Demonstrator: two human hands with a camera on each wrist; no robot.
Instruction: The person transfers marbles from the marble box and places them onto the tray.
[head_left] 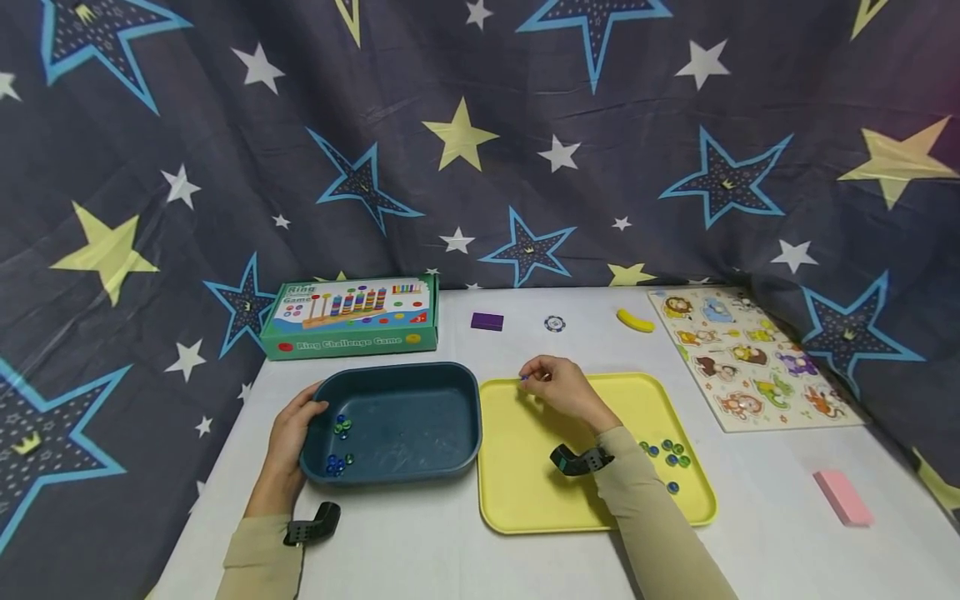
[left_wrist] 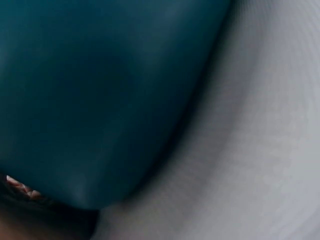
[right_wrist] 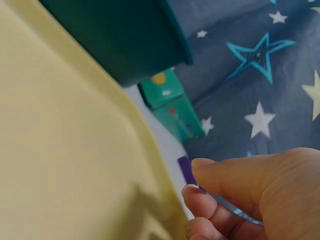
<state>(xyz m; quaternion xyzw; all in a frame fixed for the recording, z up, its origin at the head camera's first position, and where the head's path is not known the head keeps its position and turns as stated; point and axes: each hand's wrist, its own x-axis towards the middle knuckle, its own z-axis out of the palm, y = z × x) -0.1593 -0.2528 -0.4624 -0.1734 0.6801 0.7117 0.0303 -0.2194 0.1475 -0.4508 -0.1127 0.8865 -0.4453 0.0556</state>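
My left hand point(head_left: 288, 433) grips the left rim of a dark teal basin point(head_left: 405, 477), its thumb over the edge. Several blue and green glass marbles point(head_left: 342, 427) lie in the basin's left part. The basin's wall point(left_wrist: 100, 100) fills much of the left wrist view, blurred. Over the far left corner of a yellow tray point(head_left: 517, 508), my right hand point(head_left: 562, 387) pinches a small blue marble point(head_left: 523, 378) between thumb and fingertips, mostly hidden by them. In the right wrist view the right hand point(right_wrist: 250, 195) is above the tray's rim. More marbles point(head_left: 672, 447) lie at the tray's right side.
Behind the basin lies a green game box point(head_left: 352, 321). A purple block point(head_left: 487, 322), a poker chip point(head_left: 555, 323) and a toy banana point(head_left: 635, 321) are along the back. An animal puzzle board point(head_left: 750, 358) and a pink block point(head_left: 843, 497) lie at the right.
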